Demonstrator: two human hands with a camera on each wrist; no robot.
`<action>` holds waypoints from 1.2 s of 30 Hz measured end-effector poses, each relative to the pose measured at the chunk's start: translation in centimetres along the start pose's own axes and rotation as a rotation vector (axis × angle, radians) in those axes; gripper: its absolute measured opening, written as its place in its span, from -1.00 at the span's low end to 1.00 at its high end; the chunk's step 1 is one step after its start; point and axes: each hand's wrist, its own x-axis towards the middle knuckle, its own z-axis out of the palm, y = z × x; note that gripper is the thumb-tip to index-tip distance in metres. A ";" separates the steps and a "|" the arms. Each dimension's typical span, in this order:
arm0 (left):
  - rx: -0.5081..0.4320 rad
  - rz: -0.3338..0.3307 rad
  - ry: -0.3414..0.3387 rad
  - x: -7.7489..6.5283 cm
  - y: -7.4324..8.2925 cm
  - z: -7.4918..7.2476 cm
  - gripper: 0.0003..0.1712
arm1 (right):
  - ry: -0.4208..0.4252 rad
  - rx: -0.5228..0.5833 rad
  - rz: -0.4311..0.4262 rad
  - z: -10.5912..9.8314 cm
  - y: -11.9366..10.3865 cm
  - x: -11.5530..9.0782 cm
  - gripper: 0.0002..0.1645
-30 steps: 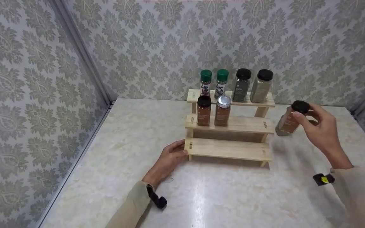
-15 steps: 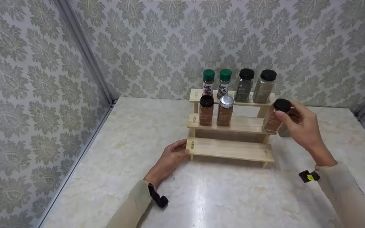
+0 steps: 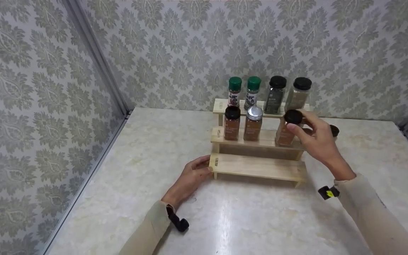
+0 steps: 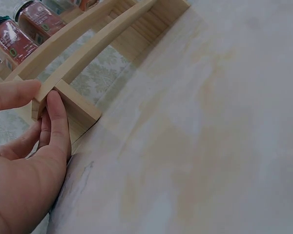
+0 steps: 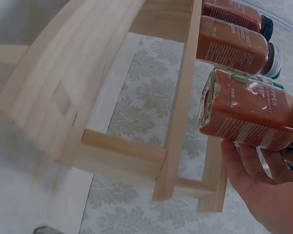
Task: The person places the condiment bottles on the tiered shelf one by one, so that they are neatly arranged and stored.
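Note:
A three-tier wooden spice rack (image 3: 257,168) stands on the table. My left hand (image 3: 190,179) pinches the left end of its lowest step, thumb and fingers about the board's corner in the left wrist view. My right hand (image 3: 319,140) grips a spice jar (image 3: 284,136) of reddish-brown powder by its black-lidded upper part. That jar is at the right part of the middle step; in the right wrist view its base looks just off the board. On the same step, further left, stand a black-lidded spice jar (image 3: 232,127) and a silver-lidded one (image 3: 253,128), both with reddish contents.
Along the top step stand two green-capped shakers (image 3: 234,94) and two black-lidded jars (image 3: 275,97). Another dark-lidded jar (image 3: 334,131) is mostly hidden behind my right hand, on the table right of the rack. A patterned wall (image 3: 175,53) rises behind.
My right hand has carried the spice jar leftward, from beside the rack to the middle step. The left hand keeps its hold on the lowest step.

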 end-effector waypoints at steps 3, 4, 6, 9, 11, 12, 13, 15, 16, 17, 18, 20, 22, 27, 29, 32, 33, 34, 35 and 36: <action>-0.034 0.004 -0.012 0.0 0.1 0.1 -0.26 | -0.015 -0.003 -0.005 0.6 -0.1 0.4 -0.48; -0.043 0.002 -0.010 0.0 0.1 0.1 -0.27 | -0.020 -0.001 -0.005 0.8 -0.1 0.5 -0.48; -0.060 0.004 -0.009 0.0 0.1 0.2 -0.27 | -0.030 0.005 -0.004 1.2 -0.2 0.7 -0.48; -0.078 0.011 -0.002 0.0 0.2 0.2 -0.29 | -0.035 0.012 0.004 1.6 -0.4 1.1 -0.48; -0.084 0.018 -0.002 0.0 0.2 0.2 -0.29 | -0.030 0.021 0.012 1.9 -0.5 1.3 -0.47; -0.087 0.021 -0.003 0.0 0.2 0.2 -0.29 | -0.027 0.028 0.014 2.0 -0.5 1.4 -0.47; -0.092 0.022 -0.002 0.0 0.2 0.3 -0.29 | -0.026 0.036 0.016 2.2 -0.5 1.5 -0.46; -0.099 0.025 -0.007 0.0 0.2 0.3 -0.29 | -0.021 0.055 0.024 2.5 -0.5 1.6 -0.45; -0.102 0.026 -0.010 0.0 0.1 0.3 -0.29 | -0.023 0.058 0.027 2.6 -0.5 1.7 -0.45; -0.104 0.026 -0.012 -0.1 0.1 0.3 -0.29 | -0.024 0.060 0.028 2.7 -0.4 1.7 -0.44; -0.106 0.026 -0.013 -0.1 0.1 0.3 -0.29 | -0.026 0.060 0.029 2.8 -0.4 1.7 -0.44; -0.100 0.026 -0.015 -0.1 0.1 0.2 -0.28 | -0.029 0.058 0.032 2.9 -0.3 1.7 -0.44; -0.090 0.024 -0.012 -0.2 0.1 0.2 -0.28 | -0.033 0.057 0.034 3.0 -0.3 1.7 -0.44; -0.065 0.023 0.001 -0.2 0.1 0.1 -0.28 | -0.045 0.060 0.032 3.1 -0.1 1.8 -0.42; -0.058 0.023 0.002 -0.2 0.1 0.1 -0.28 | -0.050 0.059 0.036 3.1 -0.1 1.8 -0.41; -0.049 0.011 0.001 -0.2 0.1 0.2 -0.27 | -0.055 0.051 0.049 3.1 0.0 1.8 -0.39; -0.047 0.007 0.000 -0.2 0.1 0.2 -0.27 | -0.058 0.048 0.055 3.1 -0.1 1.8 -0.39; -0.048 0.006 -0.001 -0.2 0.1 0.1 -0.27 | -0.063 0.047 0.058 3.1 -0.1 1.8 -0.39; -0.048 0.006 -0.001 -0.1 0.1 0.1 -0.27 | -0.068 0.048 0.063 3.1 -0.1 1.9 -0.38; -0.050 0.006 0.000 -0.1 0.1 0.1 -0.27 | -0.074 0.049 0.067 3.1 -0.1 2.0 -0.38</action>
